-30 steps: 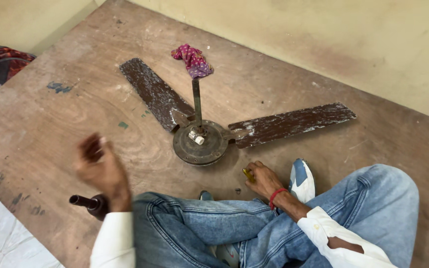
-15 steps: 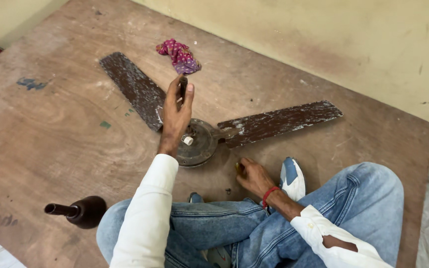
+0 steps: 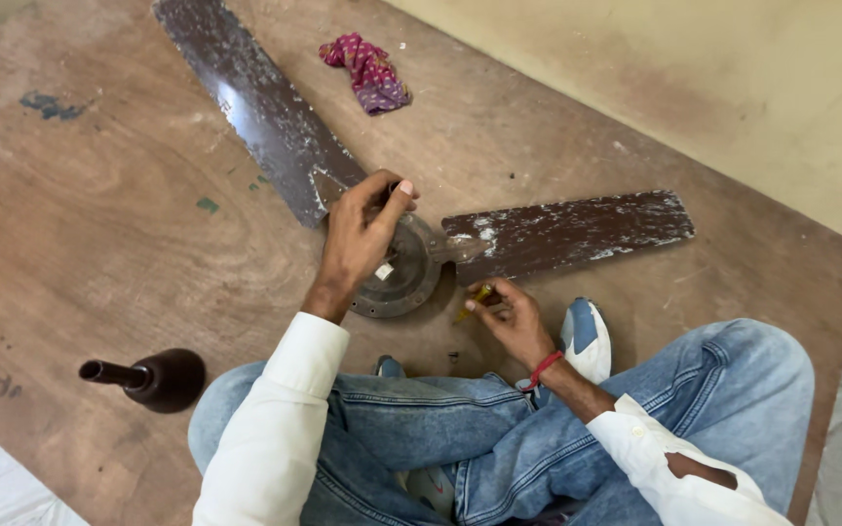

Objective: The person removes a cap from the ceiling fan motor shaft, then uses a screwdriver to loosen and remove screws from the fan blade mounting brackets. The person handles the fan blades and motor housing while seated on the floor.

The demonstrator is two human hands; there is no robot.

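The left hand [image 3: 358, 244] closes its grip on the short rod atop the round grey metal fan hub [image 3: 397, 268]; just right of the hub, the right hand [image 3: 509, 317] pinches a small yellow-handled tool [image 3: 475, 300].

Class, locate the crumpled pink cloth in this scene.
In the head view, the pink cloth lies top centre on the wooden board, just right of the fan blade, beyond the left hand.

White long sleeves on both arms, right sleeve [image 3: 679, 472] torn with a small hole. Red thread band [image 3: 542, 370] round the right wrist. Blue jeans [image 3: 499, 438], white-and-blue shoe [image 3: 585, 336].
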